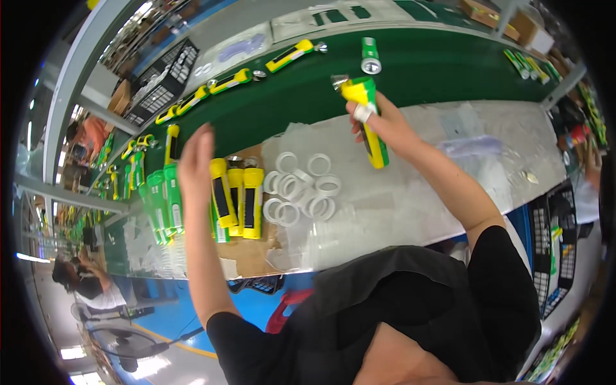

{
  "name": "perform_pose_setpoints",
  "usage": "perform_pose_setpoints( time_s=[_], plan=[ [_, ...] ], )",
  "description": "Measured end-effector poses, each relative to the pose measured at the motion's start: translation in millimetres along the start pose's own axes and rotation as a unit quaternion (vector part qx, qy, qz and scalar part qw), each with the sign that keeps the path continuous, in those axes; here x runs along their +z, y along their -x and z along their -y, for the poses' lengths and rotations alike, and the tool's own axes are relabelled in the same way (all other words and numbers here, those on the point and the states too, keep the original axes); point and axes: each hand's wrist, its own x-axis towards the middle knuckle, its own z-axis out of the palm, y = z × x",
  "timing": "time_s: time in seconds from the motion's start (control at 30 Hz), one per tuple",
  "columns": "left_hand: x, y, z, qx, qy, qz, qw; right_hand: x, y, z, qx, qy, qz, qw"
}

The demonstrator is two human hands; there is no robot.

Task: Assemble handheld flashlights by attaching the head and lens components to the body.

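My right hand [378,124] is closed round a yellow and green flashlight [374,154], above the bench. A white ring [362,113] is by its fingers, and a shiny metal part [339,81] shows at the flashlight's upper end. My left hand [196,157] is over the left side of the bench, slightly blurred, its fingers stretched out with nothing seen in them. Beside it lie yellow flashlight bodies [253,208] with black panels, on brown cardboard [273,240]. Green flashlight bodies [173,202] stand in a row on its other side. Several loose white rings [287,215] are heaped between my hands.
Beyond the work surface runs a green belt [423,70], carrying yellow flashlights [289,56] and a green one [368,54]. A black crate [160,90] sits at the far left. Metal posts [564,86] frame the bench. A fan [128,346] and other people are to the left.
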Motion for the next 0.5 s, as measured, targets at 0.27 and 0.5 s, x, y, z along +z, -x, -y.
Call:
perform_pose_setpoints(
  time_s=[0.27,0.5],
  plan=[
    [219,85,-104,-0.154,0.403,0.187,0.883,-37,110,-13,-0.094,0.216,-0.011,0.972],
    [228,96,-110,0.126,0.194,0.156,0.96,-61,154,-15,-0.069,0.087,0.071,0.991]
  ],
)
